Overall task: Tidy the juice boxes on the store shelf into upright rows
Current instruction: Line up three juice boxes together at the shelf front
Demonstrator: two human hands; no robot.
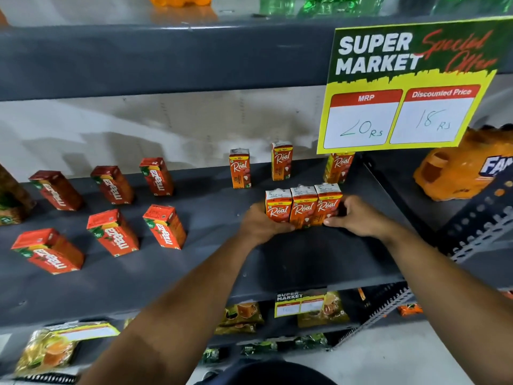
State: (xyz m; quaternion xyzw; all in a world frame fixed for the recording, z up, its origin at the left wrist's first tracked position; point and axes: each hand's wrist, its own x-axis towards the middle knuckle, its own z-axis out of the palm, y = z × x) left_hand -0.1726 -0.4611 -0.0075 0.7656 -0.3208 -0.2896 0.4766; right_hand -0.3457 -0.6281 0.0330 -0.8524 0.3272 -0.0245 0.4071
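Three orange Real juice boxes (303, 208) stand upright, pressed side by side, on the dark grey shelf (305, 262). My left hand (259, 223) presses the left end of this row and my right hand (358, 216) presses the right end, squeezing the row between them. Behind the row, three more Real boxes (281, 161) stand apart along the back; the rightmost is partly hidden by the price sign. To the left, several red Maaza juice boxes (165, 226) stand spaced out in two loose rows, turned at slightly different angles.
A yellow price sign (399, 101) hangs from the upper shelf edge over the back right. A shrink-wrapped pack of orange Fanta bottles (466, 168) sits on the neighbouring shelf to the right. Snack packets (241, 315) lie on the lower shelf. A slotted upright (477, 237) stands at the right.
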